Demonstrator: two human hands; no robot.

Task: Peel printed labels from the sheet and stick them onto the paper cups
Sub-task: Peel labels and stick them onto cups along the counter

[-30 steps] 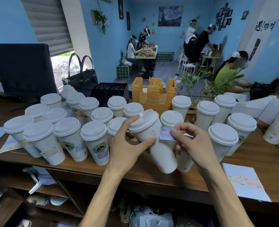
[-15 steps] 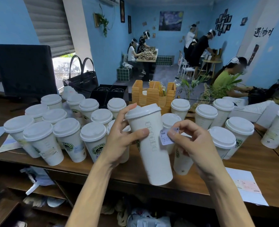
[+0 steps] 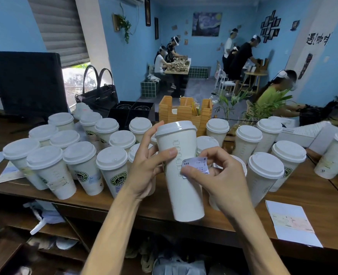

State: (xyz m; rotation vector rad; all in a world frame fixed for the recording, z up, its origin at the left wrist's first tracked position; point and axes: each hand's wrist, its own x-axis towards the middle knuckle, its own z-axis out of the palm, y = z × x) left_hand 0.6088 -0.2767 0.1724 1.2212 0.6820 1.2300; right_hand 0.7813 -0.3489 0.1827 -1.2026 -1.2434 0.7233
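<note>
Right now I have the left hand (image 3: 148, 165) wrapped around a lidded paper cup (image 3: 181, 175), thumb across its near face and fingers curled behind, holding it upright and lifted just above the near edge of the wooden counter (image 3: 303, 199). My right hand (image 3: 219, 181) pinches a small printed label (image 3: 196, 165) between thumb and fingertips; the label reads 888 and sits against the cup's right side about halfway down, one edge seemingly touching the wall, the rest not yet pressed flat. I judge this as the sticking step for this cup. The next move calls for laying the label down smoothly onto the curved wall, pressing from the touching edge outward so it does not crease, with the left hand keeping the cup steady. The label sheet (image 3: 291, 223) lies on the counter at the near right, well apart from both hands. Many other lidded cups (image 3: 112, 167) stand crowded across the counter, left and right of the one I hold.
</note>
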